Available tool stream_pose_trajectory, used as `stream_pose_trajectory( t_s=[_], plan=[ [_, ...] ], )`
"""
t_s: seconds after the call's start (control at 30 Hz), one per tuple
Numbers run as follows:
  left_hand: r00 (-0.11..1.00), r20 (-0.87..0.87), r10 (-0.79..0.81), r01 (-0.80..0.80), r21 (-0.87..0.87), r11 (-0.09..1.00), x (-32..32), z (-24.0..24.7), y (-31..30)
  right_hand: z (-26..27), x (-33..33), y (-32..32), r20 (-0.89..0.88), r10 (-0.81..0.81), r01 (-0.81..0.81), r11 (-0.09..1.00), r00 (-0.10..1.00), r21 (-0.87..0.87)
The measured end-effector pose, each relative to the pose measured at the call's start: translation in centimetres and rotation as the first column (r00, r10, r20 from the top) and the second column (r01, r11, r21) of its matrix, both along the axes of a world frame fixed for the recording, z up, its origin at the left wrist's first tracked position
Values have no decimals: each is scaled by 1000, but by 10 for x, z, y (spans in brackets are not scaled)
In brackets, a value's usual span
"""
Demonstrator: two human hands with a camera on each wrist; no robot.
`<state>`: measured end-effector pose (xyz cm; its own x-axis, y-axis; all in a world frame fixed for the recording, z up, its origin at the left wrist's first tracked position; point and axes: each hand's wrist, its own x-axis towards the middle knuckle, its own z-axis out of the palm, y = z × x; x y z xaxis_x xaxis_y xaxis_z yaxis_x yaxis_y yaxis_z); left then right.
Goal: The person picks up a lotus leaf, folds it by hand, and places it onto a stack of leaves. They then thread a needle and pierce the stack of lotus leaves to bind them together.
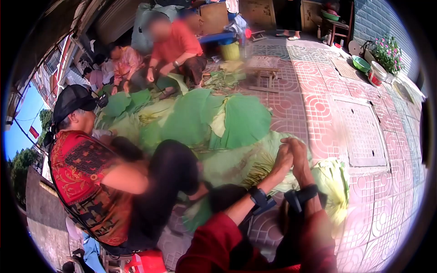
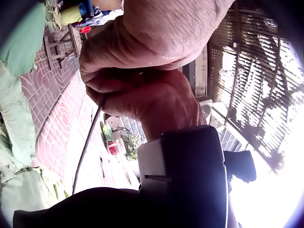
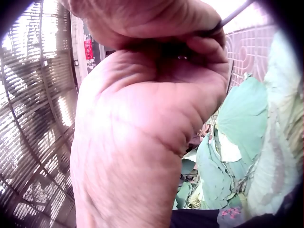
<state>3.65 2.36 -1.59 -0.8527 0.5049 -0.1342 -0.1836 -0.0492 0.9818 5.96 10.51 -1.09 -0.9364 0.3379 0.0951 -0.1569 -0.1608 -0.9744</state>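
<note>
My left hand and right hand are raised close together, fingers curled and meeting at the tips. A thin dark cord comes out from between the pinched fingertips. The same cord shows at the upper right in the right wrist view. What else lies inside the fingers is hidden. In the left wrist view, the left hand fills the top. Below and behind the hands, large green leaves lie spread, with a bundle of pale yellow-green leaves close by on the right.
A person in a patterned red shirt sits close on my left. Another person in red bends over leaves farther off. A low wooden stool stands ahead on patterned red paving. Basins and a bucket stand far right.
</note>
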Motion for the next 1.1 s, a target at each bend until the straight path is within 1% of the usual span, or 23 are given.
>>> stream_pose_trajectory(
  t_s=[0.03,0.13,0.23,0.37,0.43,0.47,0.57,0.67,0.77,0.87,0.93,1.03,1.1],
  plan=[
    [999,33,7,-7,21,1000,0,-2,0,4,2,-1,53,28,-23,996,998,-91],
    [999,30,-23,22,30,999,-1,-5,-2,13,9,-4,91,45,-34,992,995,-121],
    [995,57,-82,80,44,996,-6,-6,-3,11,6,-4,68,48,-40,992,996,-117],
    [996,-90,1,3,47,999,-10,-5,1,6,-3,-5,-23,16,-18,998,1000,-60],
    [992,-128,-6,13,53,999,-10,-6,0,2,-7,-4,-40,-8,8,1000,999,-17],
    [995,-97,-8,11,33,999,-10,-4,-1,4,-8,-7,-20,-12,11,999,1000,-39],
    [997,-78,-6,7,8,1000,-18,-1,-5,11,-16,-10,23,-4,6,996,1000,-87],
    [998,-70,0,0,-3,1000,-25,0,-8,15,-21,-12,17,18,-17,998,1000,-63],
    [997,-71,1,-2,-14,1000,-30,-3,-7,13,-23,-11,62,23,-24,1000,998,8],
    [995,-97,28,-29,-5,1000,-33,4,-11,11,-28,-13,43,37,-36,999,998,-11],
    [990,-131,57,-55,18,998,-34,8,-14,12,-33,-18,22,10,-9,999,1000,-41],
    [982,-169,88,-88,9,996,-41,-1,-15,12,-38,-23,3,-8,8,999,1000,-40],
    [985,-163,61,-62,-4,998,-45,-3,-16,12,-41,-25,5,-12,12,999,1000,-37]
  ],
)
